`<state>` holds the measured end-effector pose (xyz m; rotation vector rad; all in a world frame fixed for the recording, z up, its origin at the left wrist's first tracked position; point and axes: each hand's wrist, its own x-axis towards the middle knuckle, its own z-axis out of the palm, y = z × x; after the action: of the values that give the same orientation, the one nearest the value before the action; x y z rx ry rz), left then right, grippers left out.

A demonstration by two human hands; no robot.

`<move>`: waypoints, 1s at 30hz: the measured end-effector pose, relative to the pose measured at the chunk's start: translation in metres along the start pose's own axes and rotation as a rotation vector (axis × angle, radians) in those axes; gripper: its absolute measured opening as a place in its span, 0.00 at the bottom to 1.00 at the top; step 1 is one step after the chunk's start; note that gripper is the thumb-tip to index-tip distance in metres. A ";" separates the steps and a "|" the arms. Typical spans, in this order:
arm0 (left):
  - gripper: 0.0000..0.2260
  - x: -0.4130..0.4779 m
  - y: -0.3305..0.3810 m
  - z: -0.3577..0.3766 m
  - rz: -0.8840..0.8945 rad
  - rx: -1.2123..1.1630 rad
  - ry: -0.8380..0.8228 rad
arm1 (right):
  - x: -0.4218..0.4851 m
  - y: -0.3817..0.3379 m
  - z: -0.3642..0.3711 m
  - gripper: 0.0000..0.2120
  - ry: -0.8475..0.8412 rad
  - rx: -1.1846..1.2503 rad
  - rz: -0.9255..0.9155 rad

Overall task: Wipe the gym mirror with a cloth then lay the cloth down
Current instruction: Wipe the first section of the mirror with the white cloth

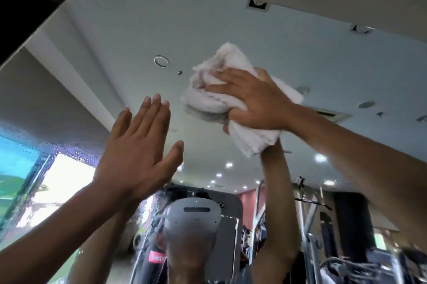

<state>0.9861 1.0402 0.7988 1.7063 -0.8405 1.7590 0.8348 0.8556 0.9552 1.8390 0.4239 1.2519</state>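
The gym mirror (pixel 120 36) fills most of the view, tilted, with its top edge running near the ceiling. High on the glass, my right hand (pixel 256 101) presses a bunched white cloth (pixel 208 98) against it, fingers spread over the cloth and thumb curled under its lower fold. A corner of the cloth hangs below my palm. My left hand (pixel 141 147) is raised flat beside it, fingers straight and together, holding nothing; whether it touches the glass I cannot tell. Both raised arms are reflected in the mirror.
Water droplets (pixel 76 149) speckle the glass at the lower left. The mirror reflects a person wearing a grey headset (pixel 191 221), gym machines (pixel 309 219) at the right, ceiling spotlights and a bright window (pixel 64 189). A dark wall (pixel 20 13) borders the mirror's left edge.
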 end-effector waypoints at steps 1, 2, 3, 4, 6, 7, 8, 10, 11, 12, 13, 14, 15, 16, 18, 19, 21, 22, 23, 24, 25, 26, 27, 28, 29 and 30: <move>0.37 -0.001 0.000 0.001 -0.034 0.000 0.017 | -0.005 0.014 -0.003 0.35 0.011 0.000 0.035; 0.37 -0.001 0.002 0.001 -0.068 0.003 0.031 | -0.006 0.033 -0.004 0.36 0.019 -0.009 0.129; 0.37 -0.001 0.003 0.001 -0.092 0.008 0.038 | -0.003 0.051 -0.005 0.37 0.038 -0.030 0.259; 0.38 -0.001 0.004 0.001 -0.101 0.016 0.036 | 0.006 0.065 -0.004 0.37 0.079 -0.043 0.425; 0.38 -0.001 0.005 0.002 -0.098 0.027 0.029 | 0.042 0.072 -0.001 0.32 0.164 -0.051 0.858; 0.38 -0.001 0.005 0.002 -0.096 0.029 0.034 | 0.065 0.064 0.001 0.29 0.181 -0.038 1.016; 0.38 -0.001 0.004 0.001 -0.093 0.034 0.038 | 0.087 0.052 0.005 0.27 0.191 -0.041 1.063; 0.38 0.000 0.000 -0.001 -0.073 0.057 0.042 | 0.122 0.017 0.008 0.26 0.170 -0.054 0.864; 0.37 0.001 -0.005 -0.004 -0.044 0.078 0.039 | 0.130 -0.002 0.008 0.25 0.151 -0.054 0.705; 0.36 0.002 -0.012 -0.008 0.004 0.103 0.030 | 0.130 -0.017 0.007 0.25 0.110 -0.053 0.551; 0.35 0.003 -0.021 -0.013 0.065 0.129 0.015 | 0.123 -0.028 0.003 0.25 0.053 -0.039 0.408; 0.33 0.003 -0.032 -0.017 0.121 0.149 -0.003 | 0.110 -0.033 0.000 0.27 -0.005 -0.009 0.277; 0.32 0.001 -0.044 -0.022 0.155 0.152 -0.016 | 0.095 -0.033 -0.003 0.29 -0.048 0.021 0.171; 0.31 -0.002 -0.056 -0.026 0.164 0.140 -0.012 | 0.078 -0.027 -0.006 0.32 -0.069 0.034 0.115; 0.31 -0.007 -0.075 -0.032 0.138 0.102 0.009 | 0.055 0.000 -0.013 0.37 -0.049 0.016 0.209; 0.31 -0.011 -0.082 -0.033 0.123 0.095 0.008 | 0.053 0.015 -0.015 0.38 -0.030 0.012 0.342; 0.31 -0.020 -0.089 -0.032 0.101 0.099 0.009 | 0.069 0.027 -0.008 0.35 0.030 0.000 0.669; 0.31 -0.024 -0.091 -0.031 0.089 0.099 0.018 | 0.088 0.024 -0.002 0.31 0.075 -0.033 0.801; 0.31 -0.026 -0.091 -0.030 0.074 0.099 0.029 | 0.109 0.015 0.005 0.29 0.119 -0.066 0.899; 0.32 -0.027 -0.091 -0.030 0.058 0.095 0.036 | 0.129 0.005 0.011 0.27 0.155 -0.080 0.948; 0.32 -0.027 -0.092 -0.029 0.042 0.087 0.038 | 0.147 -0.009 0.014 0.27 0.167 -0.085 0.933; 0.32 -0.029 -0.094 -0.030 0.030 0.081 0.037 | 0.158 -0.025 0.017 0.26 0.156 -0.083 0.863; 0.33 -0.030 -0.095 -0.030 0.030 0.079 0.034 | 0.165 -0.044 0.017 0.26 0.127 -0.079 0.770; 0.33 -0.032 -0.097 -0.030 0.040 0.084 0.030 | 0.164 -0.063 0.016 0.26 0.090 -0.079 0.671; 0.33 -0.034 -0.099 -0.030 0.056 0.094 0.023 | 0.156 -0.081 0.014 0.26 0.048 -0.088 0.566; 0.33 -0.036 -0.101 -0.030 0.069 0.107 0.015 | 0.142 -0.097 0.013 0.27 0.014 -0.093 0.444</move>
<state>1.0438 1.1309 0.7690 1.7484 -0.8216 1.8913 0.9264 1.0017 0.9606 1.9050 -0.0440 1.5486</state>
